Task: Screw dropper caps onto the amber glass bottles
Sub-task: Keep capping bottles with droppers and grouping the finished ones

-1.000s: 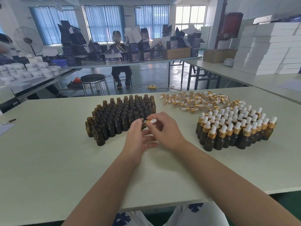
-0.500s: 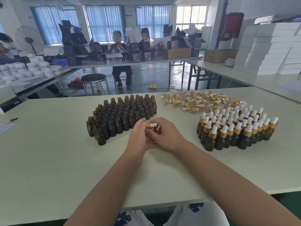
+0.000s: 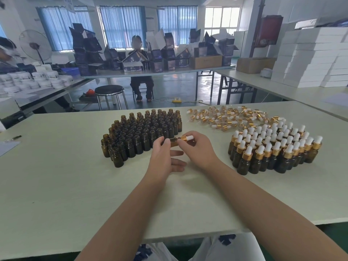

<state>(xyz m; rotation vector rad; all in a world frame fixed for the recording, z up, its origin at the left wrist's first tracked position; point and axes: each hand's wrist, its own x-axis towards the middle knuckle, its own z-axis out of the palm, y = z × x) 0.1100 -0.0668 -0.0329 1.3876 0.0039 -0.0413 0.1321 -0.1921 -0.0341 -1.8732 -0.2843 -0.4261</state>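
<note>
Amber glass bottle (image 3: 174,142) tipped sideways: your left hand (image 3: 163,157) pinches its body steady so your right hand (image 3: 199,147), gripping the gold-collared white-bulb dropper cap (image 3: 186,138), can twist.

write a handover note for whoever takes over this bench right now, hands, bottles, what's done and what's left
Hands: left grip pinches one amber bottle, held tilted above the table; right grip pinches the dropper cap at its neck, tightness unclear.
Things: uncapped bottles stand clustered on the left, loose caps lie piled behind, capped bottles stand grouped on the right.
Done: the right group is capped.
Left: probably finish this cap, stand it with the capped group, then cap the left cluster.
</note>
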